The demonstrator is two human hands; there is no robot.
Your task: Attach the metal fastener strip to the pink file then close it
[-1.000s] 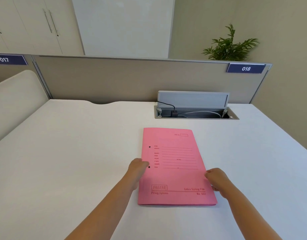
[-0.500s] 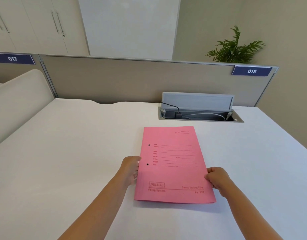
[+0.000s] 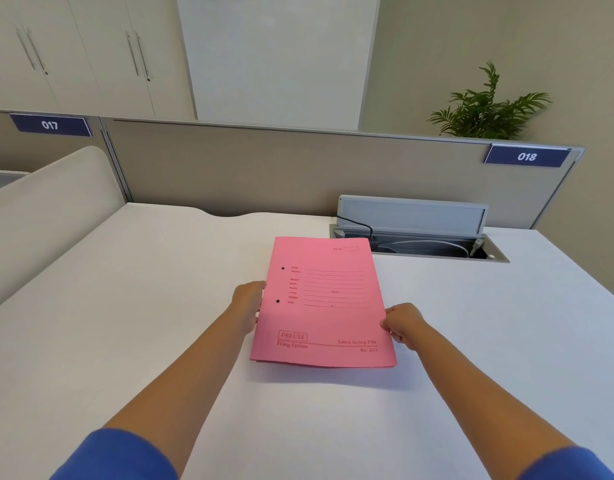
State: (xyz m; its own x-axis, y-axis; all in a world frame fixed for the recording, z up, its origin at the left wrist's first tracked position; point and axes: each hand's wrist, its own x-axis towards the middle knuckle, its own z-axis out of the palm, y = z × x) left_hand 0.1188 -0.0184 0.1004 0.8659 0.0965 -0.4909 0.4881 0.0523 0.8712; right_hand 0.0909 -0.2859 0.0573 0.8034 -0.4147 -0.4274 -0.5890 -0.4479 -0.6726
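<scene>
Lifted now, the pink file (image 3: 324,303) has come up off the white desk (image 3: 125,323), left hand (image 3: 247,304) gripping its nine o'clock edge, right hand (image 3: 402,324) pinching three o'clock, probably to open it. Fastener strip unseen; cable box (image 3: 420,237) at one o'clock beyond.

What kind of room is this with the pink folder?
Most likely an office with shared desks. Grey divider panels carry numbered signs, 017 and 018, like desk numbers. The white desk has an open cable hatch, and tall cupboards stand behind.
</scene>
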